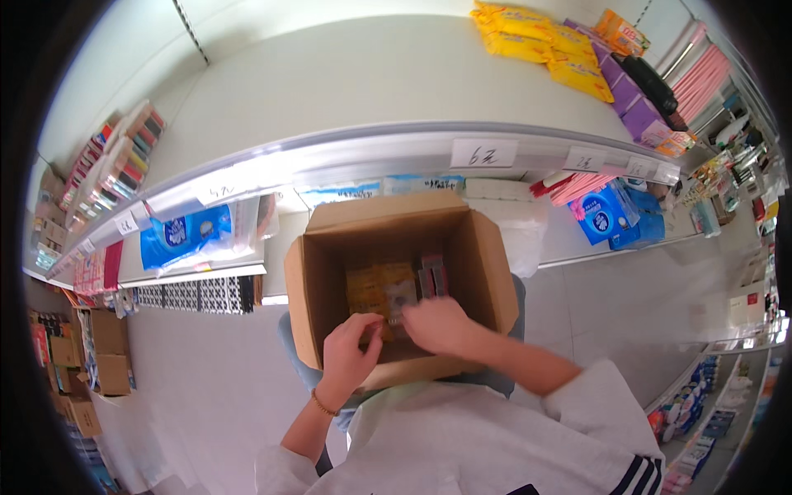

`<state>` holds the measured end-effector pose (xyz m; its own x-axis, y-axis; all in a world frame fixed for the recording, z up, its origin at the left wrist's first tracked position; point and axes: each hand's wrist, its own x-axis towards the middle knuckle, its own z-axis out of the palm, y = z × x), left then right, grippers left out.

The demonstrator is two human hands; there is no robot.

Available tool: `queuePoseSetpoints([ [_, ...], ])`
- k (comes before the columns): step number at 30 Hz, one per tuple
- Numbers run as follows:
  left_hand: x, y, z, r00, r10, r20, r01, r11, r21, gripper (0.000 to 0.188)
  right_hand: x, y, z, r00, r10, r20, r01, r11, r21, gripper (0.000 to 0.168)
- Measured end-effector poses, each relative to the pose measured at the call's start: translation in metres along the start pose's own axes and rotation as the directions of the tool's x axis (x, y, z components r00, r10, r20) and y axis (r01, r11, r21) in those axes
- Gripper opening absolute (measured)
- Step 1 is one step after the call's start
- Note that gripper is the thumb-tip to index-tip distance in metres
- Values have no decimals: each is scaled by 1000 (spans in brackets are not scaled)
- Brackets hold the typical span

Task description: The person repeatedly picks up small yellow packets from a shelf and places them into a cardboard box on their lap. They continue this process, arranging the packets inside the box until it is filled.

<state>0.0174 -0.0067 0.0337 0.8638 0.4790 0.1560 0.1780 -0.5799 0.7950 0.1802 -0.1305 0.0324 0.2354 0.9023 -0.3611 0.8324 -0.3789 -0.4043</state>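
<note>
An open cardboard box [390, 213] stands before me on a blue-grey chair or stool [518, 303], its flaps folded outward. Inside lie several yellow packets [368, 288], a pale packet [402, 292] and small pink-and-clear packs [433, 277]. My left hand [351, 351] hovers over the near left rim, thumb and fingers apart, with nothing plainly held. A beaded bracelet [324, 403] circles that wrist. My right hand [438, 325] reaches into the box beside the pale packet. Its fingertips point down and are partly hidden, so whether they grip anything is unclear.
Beyond the box runs a white shelf [346, 80] with a raised front rail. Yellow packs [547, 46] and purple boxes [625, 93] sit at its right, cosmetics packs [127, 158] at left. Blue tissue packs [603, 213] lie on the lower shelf. Cartons [105, 349] stand at far left.
</note>
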Motion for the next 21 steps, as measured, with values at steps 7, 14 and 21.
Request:
queuePoseSetpoints([
  [7, 108, 101, -24, 833, 530, -157, -505, 845, 178, 17, -47, 5, 37, 945, 178, -276, -67, 927, 369, 31],
  [14, 297, 213, -14, 749, 631, 203, -662, 711, 235, 24, -44, 11, 46, 916, 123, -383, 33, 926, 376, 33],
  [21, 424, 212, 54, 928, 331, 172, -364, 701, 613, 56, -46, 13, 48, 913, 111, -392, 38, 935, 353, 30],
])
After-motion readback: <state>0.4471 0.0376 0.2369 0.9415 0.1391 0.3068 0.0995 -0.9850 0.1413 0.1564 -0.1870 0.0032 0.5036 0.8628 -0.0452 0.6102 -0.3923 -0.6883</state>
